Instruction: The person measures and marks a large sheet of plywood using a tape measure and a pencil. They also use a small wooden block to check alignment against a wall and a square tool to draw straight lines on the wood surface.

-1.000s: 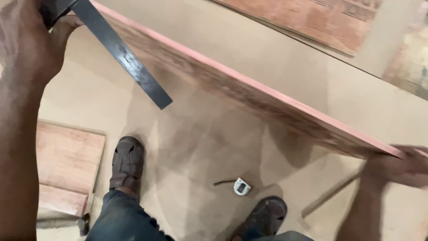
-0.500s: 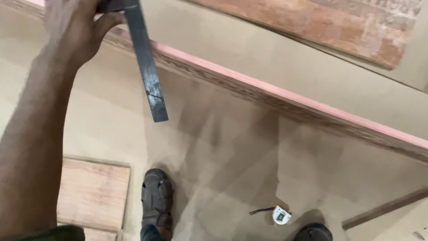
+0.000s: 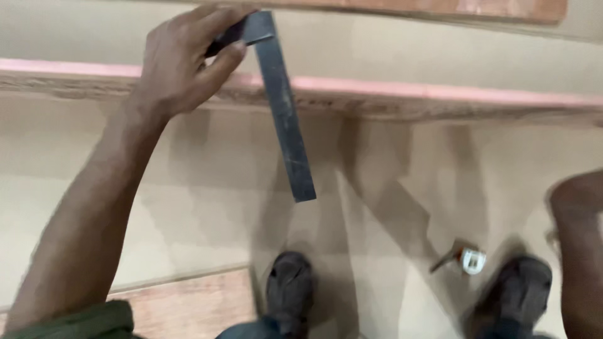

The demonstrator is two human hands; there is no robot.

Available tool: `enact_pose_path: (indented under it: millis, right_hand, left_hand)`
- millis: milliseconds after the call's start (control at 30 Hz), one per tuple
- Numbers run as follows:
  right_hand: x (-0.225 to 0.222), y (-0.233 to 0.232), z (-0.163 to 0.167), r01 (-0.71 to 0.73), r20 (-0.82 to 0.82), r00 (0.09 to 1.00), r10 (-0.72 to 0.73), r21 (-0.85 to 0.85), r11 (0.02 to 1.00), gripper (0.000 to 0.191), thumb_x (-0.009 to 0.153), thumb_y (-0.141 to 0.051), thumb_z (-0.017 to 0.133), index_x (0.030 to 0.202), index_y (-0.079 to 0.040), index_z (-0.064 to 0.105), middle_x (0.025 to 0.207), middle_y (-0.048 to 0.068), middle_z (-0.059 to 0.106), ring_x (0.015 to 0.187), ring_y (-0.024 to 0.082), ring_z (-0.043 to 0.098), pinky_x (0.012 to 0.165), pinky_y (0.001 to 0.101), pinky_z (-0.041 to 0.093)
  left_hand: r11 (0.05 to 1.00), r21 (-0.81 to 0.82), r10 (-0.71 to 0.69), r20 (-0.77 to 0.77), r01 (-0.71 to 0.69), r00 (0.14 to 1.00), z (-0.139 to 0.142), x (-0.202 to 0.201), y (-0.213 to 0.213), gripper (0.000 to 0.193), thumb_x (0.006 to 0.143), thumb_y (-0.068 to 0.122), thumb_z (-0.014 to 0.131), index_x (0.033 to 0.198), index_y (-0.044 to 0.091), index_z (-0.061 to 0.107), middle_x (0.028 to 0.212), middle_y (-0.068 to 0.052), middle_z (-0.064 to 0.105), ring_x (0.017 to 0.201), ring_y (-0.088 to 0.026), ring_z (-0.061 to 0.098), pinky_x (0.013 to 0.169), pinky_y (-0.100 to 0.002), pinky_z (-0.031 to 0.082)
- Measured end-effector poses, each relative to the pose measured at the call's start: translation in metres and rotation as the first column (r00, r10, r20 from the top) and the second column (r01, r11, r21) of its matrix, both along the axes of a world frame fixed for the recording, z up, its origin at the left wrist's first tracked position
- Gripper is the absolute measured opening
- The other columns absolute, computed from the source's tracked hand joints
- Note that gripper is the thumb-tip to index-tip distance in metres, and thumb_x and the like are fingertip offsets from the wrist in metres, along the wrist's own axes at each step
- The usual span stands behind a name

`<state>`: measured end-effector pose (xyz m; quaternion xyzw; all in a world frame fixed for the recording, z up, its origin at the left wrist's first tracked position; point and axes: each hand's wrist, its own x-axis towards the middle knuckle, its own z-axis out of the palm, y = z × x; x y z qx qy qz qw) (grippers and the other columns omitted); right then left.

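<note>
Left hand (image 3: 182, 63) up at the top of the view, fingers clenched around the dark stock of a flat grey metal try square (image 3: 282, 107), thumb pressed along its side. The grip sits right at the corner end, so the long blade hangs free and points down and slightly right, towards the floor. My read is that holding it by the stock keeps the blade clear for laying against an edge.

The square sits in front of the long board with the pink-painted edge (image 3: 402, 91), which runs across the whole view from left to right, its raw brown underside rough and splintered below the pink strip. The blade crosses that edge; whether it touches the board, I cannot tell.

Look at the blade itself: dull, scuffed steel, straight-sided, square-cut at the tip, pale scratches along it.

The right forearm (image 3: 581, 251) comes in at the right border, blurred, and the hand is out of view.

Down on the tan floor: 2 dark sandalled feet (image 3: 289, 282), a small white tape measure (image 3: 472, 259) between them, and a reddish plywood panel (image 3: 188, 301) at lower left.
</note>
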<state>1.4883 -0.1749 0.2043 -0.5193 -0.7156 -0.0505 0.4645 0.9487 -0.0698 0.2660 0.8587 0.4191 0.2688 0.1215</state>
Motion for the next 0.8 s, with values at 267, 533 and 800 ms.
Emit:
enact_pose_path:
  millis: [267,533,800]
  right_hand:
    - [-0.083,-0.101,0.074,-0.232,0.319,0.887,0.335,-0.32,0.919,0.01,0.108,-0.002,0.043,0.099,-0.001,0.048,0.097,0.015,0.072,0.08,0.027,0.069,0.074,0.039,0.054]
    - [-0.072,-0.122,0.061,0.179,0.421,0.907,0.02,-0.428,0.886,0.017,0.119,-0.011,0.046,0.107,-0.01,0.058,0.095,0.011,0.071,0.082,0.025,0.065,0.078,0.0338,0.051]
    - [-0.091,-0.117,-0.052,-0.098,-0.387,0.915,-0.117,-0.493,0.864,0.026,0.121,-0.026,0.041,0.114,-0.002,0.048,0.096,0.01,0.066,0.091,0.017,0.065,0.089,0.0306,0.054]
  left_hand:
    - [0.989,-0.001,-0.138,-0.319,0.145,0.938,0.014,-0.002,-0.004,0.06,0.104,0.046,0.056,0.154,0.013,0.05,0.1,-0.014,0.062,0.082,-0.032,0.068,0.064,-0.045,0.054]
    - [0.963,0.197,-0.089,-0.42,0.186,0.903,0.001,0.002,-0.006,0.06,0.098,0.047,0.069,0.14,0.009,0.053,0.111,-0.011,0.064,0.092,-0.03,0.071,0.067,-0.042,0.057]
    - [0.983,0.174,0.031,-0.501,0.066,0.865,-0.011,0.024,-0.009,0.056,0.1,0.054,0.072,0.131,0.008,0.06,0.108,-0.009,0.067,0.088,-0.027,0.071,0.064,-0.041,0.055]
